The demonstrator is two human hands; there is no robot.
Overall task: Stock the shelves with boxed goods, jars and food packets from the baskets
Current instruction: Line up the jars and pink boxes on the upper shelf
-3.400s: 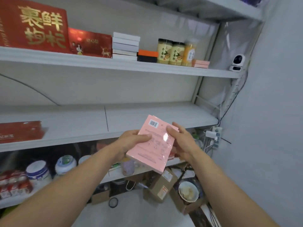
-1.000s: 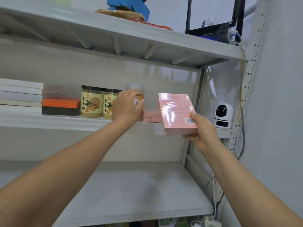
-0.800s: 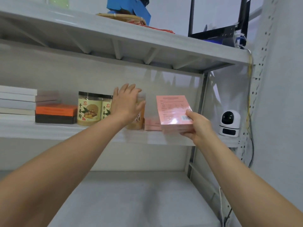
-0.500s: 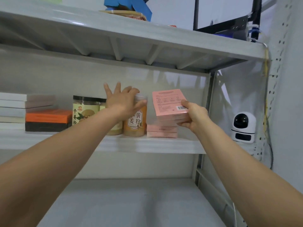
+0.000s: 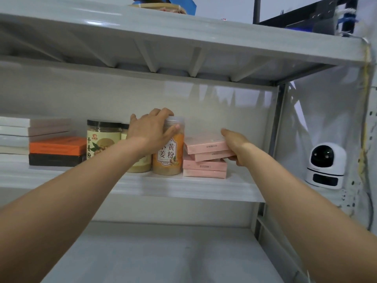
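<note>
Pink boxes (image 5: pixel 208 149), a pair held together, sit in the right hand (image 5: pixel 236 148), thumb on top and fingers beneath, slightly askew on the lower pink stack (image 5: pixel 204 169) on the shelf (image 5: pixel 183 188). The left hand (image 5: pixel 151 131) grips the lid of the orange jar (image 5: pixel 168 156) just beside them. Left of that hand stands a yellow jar (image 5: pixel 102 139), then an orange box (image 5: pixel 57 145).

Left hand (image 5: pixel 152 131) grips the orange jar (image 5: pixel 168 156); right hand (image 5: pixel 236 147) holds pink boxes (image 5: pixel 206 148) tilted atop the pink stack (image 5: pixel 204 169).
</note>
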